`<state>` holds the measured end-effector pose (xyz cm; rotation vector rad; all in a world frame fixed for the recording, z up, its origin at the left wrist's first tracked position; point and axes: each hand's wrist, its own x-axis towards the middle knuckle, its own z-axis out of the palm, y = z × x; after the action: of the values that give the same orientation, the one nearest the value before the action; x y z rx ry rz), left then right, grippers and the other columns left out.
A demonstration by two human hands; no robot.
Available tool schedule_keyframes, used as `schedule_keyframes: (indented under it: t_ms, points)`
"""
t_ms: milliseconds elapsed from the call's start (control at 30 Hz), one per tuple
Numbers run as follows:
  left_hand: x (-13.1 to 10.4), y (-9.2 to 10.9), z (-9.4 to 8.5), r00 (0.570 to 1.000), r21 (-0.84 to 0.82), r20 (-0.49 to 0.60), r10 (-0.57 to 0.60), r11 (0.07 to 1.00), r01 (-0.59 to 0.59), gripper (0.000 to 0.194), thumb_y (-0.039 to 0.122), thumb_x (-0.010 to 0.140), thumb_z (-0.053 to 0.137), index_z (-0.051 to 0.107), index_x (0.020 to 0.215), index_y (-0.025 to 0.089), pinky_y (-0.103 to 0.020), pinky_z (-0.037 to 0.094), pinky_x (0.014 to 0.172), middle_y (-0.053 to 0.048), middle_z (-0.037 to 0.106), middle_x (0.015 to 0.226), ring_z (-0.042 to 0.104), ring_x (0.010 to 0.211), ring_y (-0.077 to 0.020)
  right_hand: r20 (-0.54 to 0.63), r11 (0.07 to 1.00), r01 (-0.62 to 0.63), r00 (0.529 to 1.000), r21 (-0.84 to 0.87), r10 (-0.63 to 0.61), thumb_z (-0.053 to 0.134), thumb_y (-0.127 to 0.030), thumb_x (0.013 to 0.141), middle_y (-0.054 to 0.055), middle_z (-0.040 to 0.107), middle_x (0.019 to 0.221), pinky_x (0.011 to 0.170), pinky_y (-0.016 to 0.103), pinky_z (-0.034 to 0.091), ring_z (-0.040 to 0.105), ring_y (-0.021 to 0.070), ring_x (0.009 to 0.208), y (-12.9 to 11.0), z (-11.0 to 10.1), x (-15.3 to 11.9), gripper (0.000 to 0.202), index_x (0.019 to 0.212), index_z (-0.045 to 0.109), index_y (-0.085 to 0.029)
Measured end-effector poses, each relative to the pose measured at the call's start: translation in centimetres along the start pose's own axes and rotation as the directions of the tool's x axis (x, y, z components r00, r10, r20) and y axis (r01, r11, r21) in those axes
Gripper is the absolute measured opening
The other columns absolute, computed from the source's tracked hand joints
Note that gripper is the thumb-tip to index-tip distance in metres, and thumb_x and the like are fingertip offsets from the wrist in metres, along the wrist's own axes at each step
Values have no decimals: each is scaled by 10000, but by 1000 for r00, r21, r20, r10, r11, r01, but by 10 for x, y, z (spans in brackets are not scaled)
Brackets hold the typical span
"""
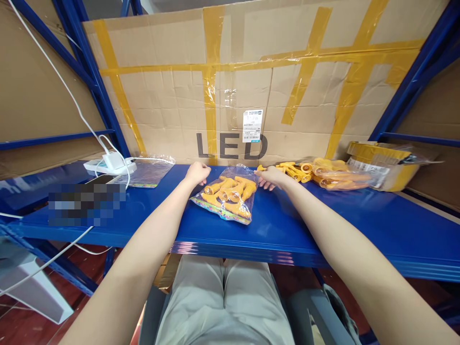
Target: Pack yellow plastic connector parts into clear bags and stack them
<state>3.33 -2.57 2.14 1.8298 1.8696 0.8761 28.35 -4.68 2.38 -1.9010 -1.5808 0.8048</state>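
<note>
A clear plastic bag (222, 212) with a colourful printed edge lies on the blue shelf in front of me. Inside it are several orange horn-shaped plastic pieces (235, 192). By the bag's upper left side, my left hand (197, 173) is closed with curled fingers; whatever it may hold is hidden. Just right of the bag, my right hand (271, 177) pinches a small orange horn-shaped piece (261, 168), of which only an end shows. Beyond that hand is a loose pile of similar orange pieces (296, 172).
A filled bag of orange pieces (338, 175) rests against an open carton (386, 165) at right. On the left are a flat plastic bag (149, 173), a white power strip (108, 165) with cables and a blurred dark object (86, 199). A large LED cardboard box (172, 110) stands behind.
</note>
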Motion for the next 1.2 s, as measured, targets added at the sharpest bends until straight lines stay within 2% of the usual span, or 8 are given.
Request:
schedule_keyframes:
  t_ms: [133, 267, 433, 600, 867, 933, 1067, 1200]
  points:
    - [-2, 3, 4, 979, -185, 180, -96, 974, 129, 260, 214, 863, 509, 637, 1062, 106, -234, 478, 501, -45, 659, 539, 593, 434, -153, 106, 960, -49, 994, 275, 20, 568, -174, 914, 22, 608, 528, 517, 234, 529, 604, 127, 498, 7, 4, 3, 145, 776, 564, -132]
    - [-3, 4, 3, 945, -217, 299, -133, 955, 203, 292, 292, 875, 523, 630, 1077, 110, -259, 468, 511, -71, 651, 502, 602, 432, -182, 127, 893, -55, 992, 446, -3, 546, -36, 883, 27, 612, 544, 613, 252, 563, 615, 117, 518, 11, 6, 8, 196, 716, 560, -138]
    - [2, -4, 7, 969, -161, 217, -114, 975, 151, 185, 298, 813, 623, 667, 849, 121, -244, 350, 449, -85, 673, 556, 552, 428, -158, 86, 818, -21, 996, 575, -36, 605, -1, 842, 6, 595, 534, 605, 217, 540, 563, 80, 488, 14, 14, 13, 243, 653, 552, -143]
    - [3, -9, 14, 988, -255, 151, -32, 964, 70, 202, 293, 780, 671, 644, 644, 146, -211, 298, 437, -85, 729, 785, 588, 615, -133, 118, 774, -9, 989, 633, -84, 546, -36, 896, -6, 587, 544, 594, 185, 515, 557, 66, 501, 16, 22, 15, 264, 659, 542, -151]
    - [6, -12, 13, 986, -248, 147, -75, 963, 110, 146, 145, 667, 693, 613, 546, 156, -209, 306, 461, -30, 622, 552, 573, 598, -127, 177, 772, -26, 978, 635, -112, 515, -52, 914, -9, 595, 572, 574, 181, 516, 553, 65, 499, 11, 24, 10, 235, 705, 539, -157]
    - [6, -12, 12, 981, -354, 167, -97, 923, 152, 166, 99, 678, 648, 590, 532, 153, -197, 365, 491, -38, 647, 580, 603, 613, -121, 181, 774, -49, 980, 631, -85, 525, -50, 906, -4, 599, 576, 595, 193, 535, 573, 73, 519, 11, 23, 10, 228, 709, 524, -164]
    - [8, -13, 9, 960, -616, 263, -98, 749, 245, 211, 53, 687, 557, 524, 509, 162, -215, 515, 658, -63, 700, 644, 657, 632, -126, 200, 764, -90, 979, 639, -51, 523, -53, 899, 5, 616, 595, 636, 203, 555, 616, 95, 570, 9, 22, 10, 213, 736, 512, -190]
    - [11, -19, 7, 926, -651, 371, -74, 690, 316, 165, 107, 721, 607, 559, 568, 148, -263, 556, 691, -80, 701, 636, 662, 579, -145, 249, 751, -113, 966, 650, -70, 478, -71, 931, 19, 619, 581, 602, 173, 531, 608, 88, 556, 9, 23, 10, 245, 716, 522, -180]
